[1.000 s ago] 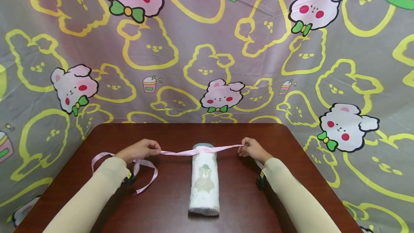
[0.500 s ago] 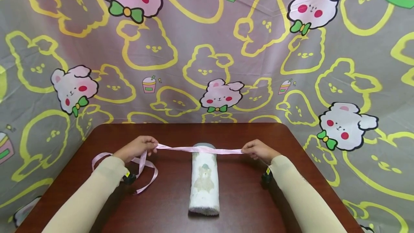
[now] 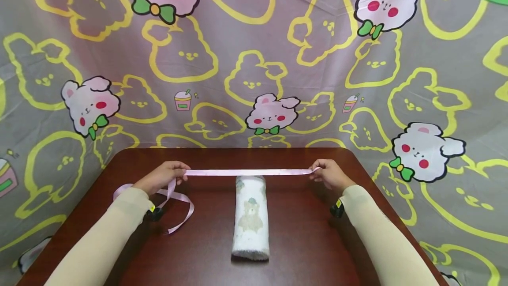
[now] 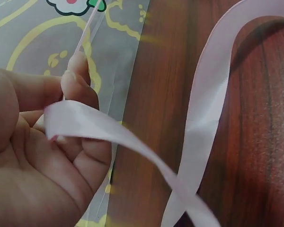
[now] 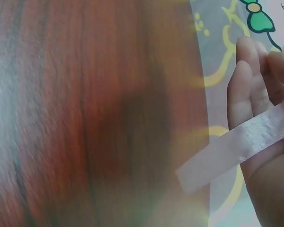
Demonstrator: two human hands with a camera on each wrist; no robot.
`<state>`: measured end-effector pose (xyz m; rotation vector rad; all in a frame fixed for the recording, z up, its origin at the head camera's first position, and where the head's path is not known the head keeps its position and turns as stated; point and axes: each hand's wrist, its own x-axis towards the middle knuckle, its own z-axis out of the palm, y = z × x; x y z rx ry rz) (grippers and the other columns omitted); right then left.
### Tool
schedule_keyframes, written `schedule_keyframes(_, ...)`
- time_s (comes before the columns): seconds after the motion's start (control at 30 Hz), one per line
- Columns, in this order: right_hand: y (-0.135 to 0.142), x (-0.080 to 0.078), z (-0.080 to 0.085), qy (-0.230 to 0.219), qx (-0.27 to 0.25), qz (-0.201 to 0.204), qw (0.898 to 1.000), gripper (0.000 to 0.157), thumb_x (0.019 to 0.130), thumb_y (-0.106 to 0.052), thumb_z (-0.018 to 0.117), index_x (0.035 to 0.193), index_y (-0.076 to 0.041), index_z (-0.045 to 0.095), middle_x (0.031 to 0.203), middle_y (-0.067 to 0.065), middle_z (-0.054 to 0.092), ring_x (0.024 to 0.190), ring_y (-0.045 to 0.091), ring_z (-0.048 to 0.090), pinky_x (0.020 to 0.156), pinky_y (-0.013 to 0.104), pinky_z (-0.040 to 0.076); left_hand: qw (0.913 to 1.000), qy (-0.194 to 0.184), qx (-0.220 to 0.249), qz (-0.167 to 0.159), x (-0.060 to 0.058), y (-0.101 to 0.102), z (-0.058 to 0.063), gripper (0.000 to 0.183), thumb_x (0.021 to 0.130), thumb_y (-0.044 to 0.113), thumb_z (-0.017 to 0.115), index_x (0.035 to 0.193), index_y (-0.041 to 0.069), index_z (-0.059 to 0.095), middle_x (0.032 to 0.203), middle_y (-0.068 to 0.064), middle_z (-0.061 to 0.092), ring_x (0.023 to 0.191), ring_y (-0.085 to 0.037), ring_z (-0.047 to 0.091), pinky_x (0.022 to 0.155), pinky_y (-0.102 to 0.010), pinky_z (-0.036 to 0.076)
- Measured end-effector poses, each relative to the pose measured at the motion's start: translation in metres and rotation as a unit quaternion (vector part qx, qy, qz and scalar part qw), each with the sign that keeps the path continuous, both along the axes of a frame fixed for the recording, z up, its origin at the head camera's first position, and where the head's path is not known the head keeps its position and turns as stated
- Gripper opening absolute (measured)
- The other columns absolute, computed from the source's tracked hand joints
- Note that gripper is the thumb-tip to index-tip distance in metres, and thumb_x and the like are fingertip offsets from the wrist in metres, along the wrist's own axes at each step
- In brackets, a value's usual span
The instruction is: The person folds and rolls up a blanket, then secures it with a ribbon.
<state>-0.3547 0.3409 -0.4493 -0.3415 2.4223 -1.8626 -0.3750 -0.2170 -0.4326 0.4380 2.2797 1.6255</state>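
Note:
A pink satin ribbon (image 3: 250,172) is stretched straight and level between the two hands, crossing the view just beyond the far end of a white rolled towel (image 3: 251,239) printed with a bear. My left hand (image 3: 164,176) pinches the ribbon between thumb and fingertips; its slack tail drops from the palm side in the left wrist view and overlaps another length of ribbon (image 4: 206,99) there. At the other side, my right hand (image 3: 331,174) pinches the ribbon near its end. In the right wrist view, a short cut end (image 5: 203,172) sticks out past that palm.
Loose ribbon curls (image 3: 184,211) lie on the dark red-brown table (image 3: 198,250) beside the left forearm. A grey cloth (image 3: 222,34) printed with bunnies hangs behind the table and along both sides.
The ribbon, earlier draped across the towel's far end and somewhat twisted, is now flat and taut beyond it. The hands have moved farther apart, the right one outward and away.

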Motion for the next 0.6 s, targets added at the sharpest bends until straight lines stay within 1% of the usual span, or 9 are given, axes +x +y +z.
schedule_keyframes(0.03,0.005,-0.003,-0.002,0.011,-0.016,0.009,1.0,0.006,0.083,0.004,0.052,0.081,0.002,0.057,0.083,0.015,0.056,0.07,0.031,0.062,0.063,0.047,0.049,1.0,-0.001,0.0,0.002,0.0,0.0,0.001,0.025,0.091,0.005,0.046,0.11,-0.01,0.05,0.079,-0.017,0.057,0.061,-0.019,0.051,0.054,-0.028,0.044)
schedule_keyframes(0.13,0.013,-0.004,-0.002,0.04,-0.035,0.019,0.998,0.006,0.084,-0.001,0.051,0.082,0.0,0.056,0.079,0.014,0.055,0.067,0.029,0.062,0.062,0.047,0.049,0.9999,-0.003,-0.006,0.01,-0.001,-0.001,0.002,0.021,0.09,0.004,0.044,0.106,-0.01,0.05,0.075,-0.015,0.054,0.061,-0.02,0.051,0.055,-0.029,0.045)
schedule_keyframes(0.17,0.018,-0.008,-0.007,0.047,-0.051,0.028,0.997,0.007,0.085,-0.001,0.051,0.082,0.0,0.057,0.078,0.014,0.056,0.066,0.027,0.062,0.06,0.044,0.05,0.9999,-0.007,-0.005,0.008,-0.001,-0.002,0.002,0.02,0.091,0.003,0.043,0.104,-0.011,0.049,0.073,-0.014,0.052,0.061,-0.02,0.05,0.054,-0.03,0.044)
schedule_keyframes(0.23,0.025,-0.009,-0.009,0.053,-0.079,0.03,0.995,0.006,0.085,-0.001,0.051,0.083,-0.002,0.056,0.079,0.013,0.059,0.065,0.026,0.061,0.057,0.039,0.05,0.9996,-0.026,-0.003,0.011,-0.001,-0.003,0.001,0.017,0.091,0.003,0.041,0.1,-0.01,0.048,0.07,-0.01,0.048,0.058,-0.019,0.047,0.053,-0.029,0.043)
schedule_keyframes(0.27,0.024,-0.007,-0.007,0.052,-0.08,0.017,0.995,0.004,0.085,-0.002,0.052,0.082,-0.003,0.054,0.08,0.015,0.06,0.066,0.026,0.061,0.058,0.04,0.05,0.9992,-0.038,-0.001,0.012,0.0,-0.003,0.001,0.015,0.091,0.003,0.04,0.098,-0.009,0.047,0.068,-0.009,0.046,0.057,-0.018,0.046,0.051,-0.029,0.041)
schedule_keyframes(0.37,0.027,-0.004,-0.005,0.049,-0.094,-0.011,0.994,0.01,0.085,0.004,0.049,0.079,-0.005,0.048,0.085,0.017,0.062,0.065,0.025,0.061,0.056,0.037,0.05,0.998,-0.062,-0.012,-0.003,0.001,-0.005,-0.001,0.012,0.092,0.002,0.036,0.092,-0.007,0.044,0.066,-0.006,0.042,0.054,-0.018,0.043,0.05,-0.029,0.039)
schedule_keyframes(0.4,0.025,0.002,0.001,0.049,-0.086,-0.031,0.995,0.012,0.084,0.004,0.048,0.077,-0.005,0.044,0.086,0.017,0.063,0.064,0.024,0.061,0.055,0.037,0.05,0.9978,-0.06,-0.027,-0.007,0.002,-0.005,-0.001,0.012,0.091,0.001,0.036,0.09,-0.007,0.044,0.066,-0.006,0.042,0.053,-0.018,0.043,0.049,-0.029,0.04)
schedule_keyframes(0.47,0.023,0.005,0.006,0.05,-0.076,-0.061,0.994,0.018,0.083,0.008,0.045,0.073,-0.005,0.038,0.085,0.014,0.063,0.063,0.022,0.061,0.053,0.037,0.049,0.9965,-0.046,-0.067,-0.02,0.004,-0.005,0.0,0.012,0.089,-0.001,0.036,0.089,-0.009,0.045,0.065,-0.007,0.043,0.053,-0.019,0.044,0.049,-0.028,0.039)
schedule_keyframes(0.6,0.022,0.007,0.011,0.054,-0.074,-0.103,0.99,0.024,0.087,0.008,0.044,0.071,-0.006,0.033,0.081,0.006,0.062,0.061,0.022,0.061,0.047,0.035,0.047,0.9876,0.015,-0.148,-0.052,0.007,-0.004,0.004,0.015,0.086,-0.001,0.038,0.088,-0.011,0.048,0.068,-0.012,0.047,0.06,-0.021,0.048,0.052,-0.028,0.039)
